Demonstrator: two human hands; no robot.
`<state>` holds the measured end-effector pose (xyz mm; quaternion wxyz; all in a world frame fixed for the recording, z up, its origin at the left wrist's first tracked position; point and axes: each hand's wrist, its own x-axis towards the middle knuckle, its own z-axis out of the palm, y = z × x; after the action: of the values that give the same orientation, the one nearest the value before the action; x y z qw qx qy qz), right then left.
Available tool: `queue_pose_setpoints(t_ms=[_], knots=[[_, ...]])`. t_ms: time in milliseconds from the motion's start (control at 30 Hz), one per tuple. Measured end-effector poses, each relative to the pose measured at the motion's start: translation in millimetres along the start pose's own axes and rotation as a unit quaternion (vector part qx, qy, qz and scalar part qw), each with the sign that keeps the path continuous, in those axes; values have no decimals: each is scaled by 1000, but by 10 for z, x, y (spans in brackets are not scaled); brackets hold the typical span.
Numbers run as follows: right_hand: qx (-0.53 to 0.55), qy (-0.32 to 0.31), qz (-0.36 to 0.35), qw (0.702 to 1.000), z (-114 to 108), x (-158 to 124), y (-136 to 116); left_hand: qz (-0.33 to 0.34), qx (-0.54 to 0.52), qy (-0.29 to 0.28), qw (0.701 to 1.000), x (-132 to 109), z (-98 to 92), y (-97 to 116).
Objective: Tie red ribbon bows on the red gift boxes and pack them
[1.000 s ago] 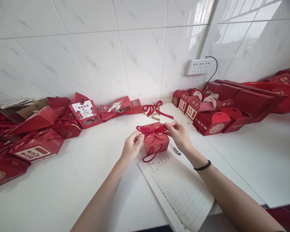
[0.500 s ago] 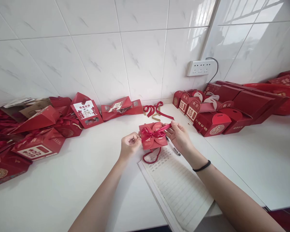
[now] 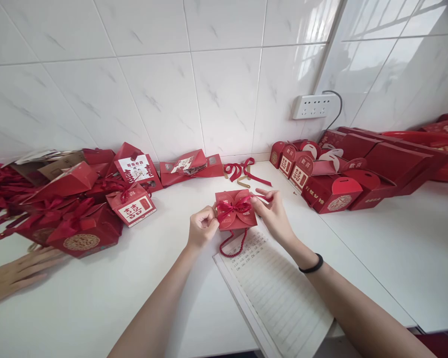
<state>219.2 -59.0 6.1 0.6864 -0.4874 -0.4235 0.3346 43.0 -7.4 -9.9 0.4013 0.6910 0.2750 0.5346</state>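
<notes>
A small red gift box (image 3: 240, 223) with petal-shaped flaps sits in front of me, over the top of the notebook. A dark red ribbon (image 3: 233, 208) is tied in a bow across its top. My left hand (image 3: 202, 228) is closed at the box's left side, its fingertips on the left loop of the bow. With thumb and fingers, my right hand (image 3: 274, 215) pinches the right loop; its other fingers are partly spread. From the box's near side a twisted red cord (image 3: 233, 255) hangs onto the lined, handwritten notebook (image 3: 283, 298).
At far left, another person's hand (image 3: 26, 271) touches several red boxes (image 3: 87, 233) with ribbons. Loose ribbon (image 3: 252, 174) lies near the wall. Several red handled boxes (image 3: 330, 194) stand at right, below a white power strip (image 3: 312, 106).
My right hand has moved from the pulled-out ribbon end to the bow's right loop. Another person's hand has appeared at left, and boxes there have shifted right. The pen is now out of sight.
</notes>
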Motion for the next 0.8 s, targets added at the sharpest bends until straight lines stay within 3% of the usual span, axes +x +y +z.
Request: queue_pose_setpoints(t_ms=[267,467,633,800], knots=[[57,-28,-17,998,35,-49,-71,54,45,-4,998,0,-36,-55],[-142,-41,-137,980,-37,-43,-80,66,49,-48,995,-5,-28,-71],[-170,-37,-77,982,-12,-15,-70,61,7,-42,997,-9,-3,-86],[-63,-34,28,997,9,25,-47,85,58,-49,993,-40,38,-100]])
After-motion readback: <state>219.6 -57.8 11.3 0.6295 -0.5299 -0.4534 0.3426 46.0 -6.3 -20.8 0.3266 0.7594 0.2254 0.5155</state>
